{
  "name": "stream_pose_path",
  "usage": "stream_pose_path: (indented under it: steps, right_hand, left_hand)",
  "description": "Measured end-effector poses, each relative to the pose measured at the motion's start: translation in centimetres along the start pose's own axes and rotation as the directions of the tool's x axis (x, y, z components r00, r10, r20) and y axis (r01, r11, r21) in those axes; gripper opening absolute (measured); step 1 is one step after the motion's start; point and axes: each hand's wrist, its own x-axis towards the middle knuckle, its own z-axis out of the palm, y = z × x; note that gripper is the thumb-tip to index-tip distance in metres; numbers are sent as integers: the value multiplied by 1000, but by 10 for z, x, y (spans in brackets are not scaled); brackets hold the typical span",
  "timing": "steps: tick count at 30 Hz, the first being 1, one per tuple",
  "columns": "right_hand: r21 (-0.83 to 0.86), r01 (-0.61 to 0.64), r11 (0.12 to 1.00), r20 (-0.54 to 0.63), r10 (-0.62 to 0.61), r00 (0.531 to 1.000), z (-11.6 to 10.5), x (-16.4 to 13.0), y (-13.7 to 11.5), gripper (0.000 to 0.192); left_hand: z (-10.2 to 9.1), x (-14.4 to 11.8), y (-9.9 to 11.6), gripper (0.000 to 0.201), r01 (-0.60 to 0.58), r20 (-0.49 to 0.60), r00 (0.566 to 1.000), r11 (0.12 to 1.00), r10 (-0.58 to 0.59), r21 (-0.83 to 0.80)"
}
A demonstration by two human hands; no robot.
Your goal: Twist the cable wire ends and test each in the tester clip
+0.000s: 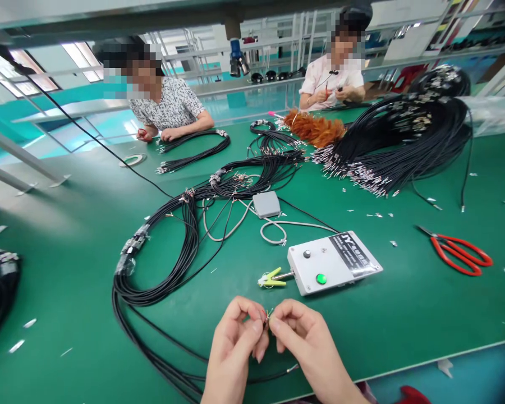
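Note:
My left hand [237,339] is closed in a pinch on a cable end, where thin coloured wires [268,314] fan out between the fingertips. My right hand [299,332] pinches the same wires from the other side, fingertips almost touching those of the left. Most of the held cable is hidden by the fingers. Black cables [160,356] run along the table and pass beneath both hands. Just beyond the hands stands a white control box [315,264] with a lit green button and a black knob. A yellow-green clip [271,278] sits at the end of its metal rod.
Red-handled scissors [457,252] lie at the right. A large heap of black cables [387,140] and an orange-brown fluffy bundle [315,129] are at the back. Coiled cables [189,235] lie left of a grey pedal-like block [266,204]. Two people [168,106] sit across the table.

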Motion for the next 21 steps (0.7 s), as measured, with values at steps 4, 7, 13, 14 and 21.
stream_pose_path:
  steps: [4,7,13,14,21]
  right_hand:
    - [12,33,999,23,-33,999,-3,-2,3,35]
    - [23,71,997,0,-71,997,-1,0,4,37]
    - [137,67,988,10,-69,998,10,9,8,34]
    - [123,61,990,-1,-62,998,10,9,9,34]
    - [64,29,998,7,-29,1000,4,7,15,39]
  left_hand:
    - [-2,2,-3,24,-21,11,1000,999,21,27]
    - [-2,3,-5,25,-25,5,1000,999,25,28]
    - [-3,2,-7,29,-25,-23,999,999,26,23]
    - [-4,2,-7,29,-24,-32,999,999,25,28]
    - [1,5,-4,32,4,-14,1000,989,-2,150]
